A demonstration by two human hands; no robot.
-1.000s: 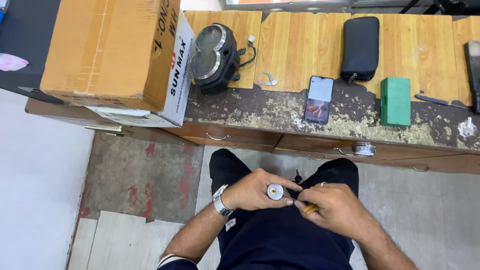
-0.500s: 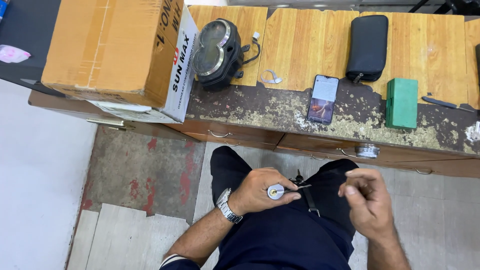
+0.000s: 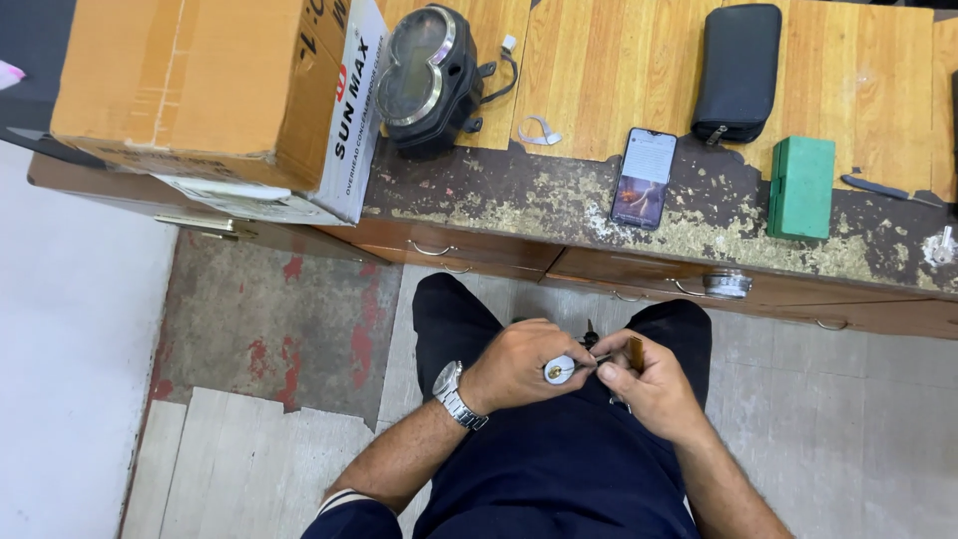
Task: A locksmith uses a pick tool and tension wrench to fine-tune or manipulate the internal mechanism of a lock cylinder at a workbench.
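Sitting at worn wooden workbench (image 3: 639,90) along frame top. My left hand (image 3: 519,364), lower centre, clenching small white round part (image 3: 559,369); my right hand (image 3: 649,384) pinching thin tool (image 3: 611,356), tip probing part's brass centre. Next calling for steady, fine tip control.

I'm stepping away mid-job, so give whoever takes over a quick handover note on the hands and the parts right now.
Left hand: grips a small white round part over the lap.
Right hand: holds a thin tool with its tip at the part's brass centre.
Bench: gauge cluster, phone, black pouch, green box, cardboard box.
Done: tool set on the part.
Left: cannot tell from this view.
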